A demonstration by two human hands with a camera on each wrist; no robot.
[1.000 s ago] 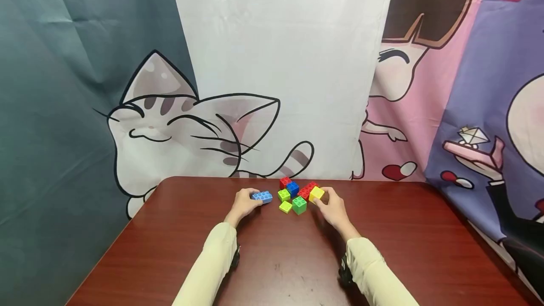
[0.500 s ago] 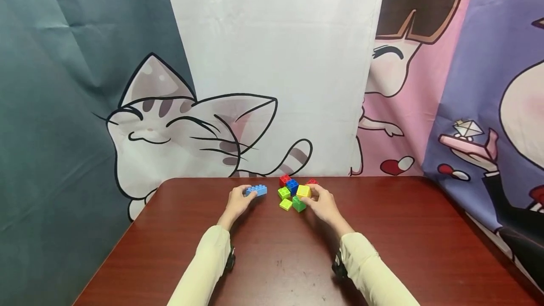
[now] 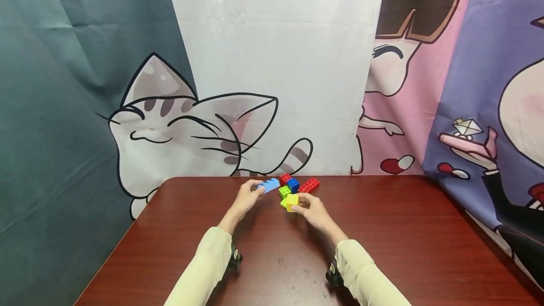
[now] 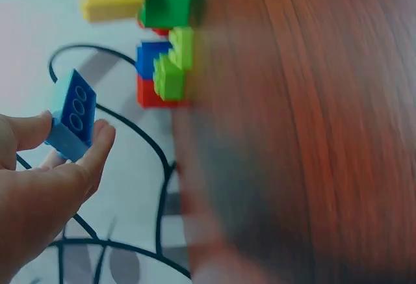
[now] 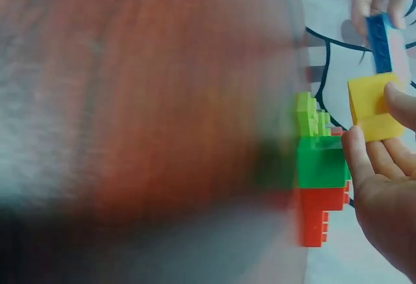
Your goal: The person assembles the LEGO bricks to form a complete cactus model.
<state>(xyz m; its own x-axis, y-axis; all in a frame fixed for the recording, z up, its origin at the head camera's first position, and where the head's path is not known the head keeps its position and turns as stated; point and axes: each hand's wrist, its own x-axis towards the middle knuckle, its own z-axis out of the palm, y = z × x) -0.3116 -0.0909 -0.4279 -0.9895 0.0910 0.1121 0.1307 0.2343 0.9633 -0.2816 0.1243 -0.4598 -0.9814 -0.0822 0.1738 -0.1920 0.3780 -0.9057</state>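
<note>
My left hand (image 3: pixel 246 199) pinches a light-blue building brick (image 3: pixel 269 184) between thumb and fingers, tilted and raised over the table. Its hollow underside with round tubes shows in the left wrist view. A yellow brick (image 3: pixel 292 200) is held by my right hand (image 3: pixel 314 212), thumb on one side and fingers on the other. In the head view it hides the green brick (image 5: pixel 322 162) and overlaps a flat lime piece (image 3: pixel 283 202). Just behind lie a lime brick (image 3: pixel 284 191), a dark-blue brick (image 3: pixel 293 184), a small red brick (image 3: pixel 285 178) and a long red brick (image 3: pixel 309 185).
The brown wooden table (image 3: pixel 170 249) carries the brick cluster near its far edge. Directly behind that edge hangs a cartoon-printed curtain (image 3: pixel 276 60). Black bands (image 3: pixel 334 273) with wrist cameras sit at both sleeves.
My right hand has carried the yellow brick leftward and toward me, uncovering the long red brick. My left hand has lifted and tilted the light-blue brick, lately moving it right, nearer the cluster.
</note>
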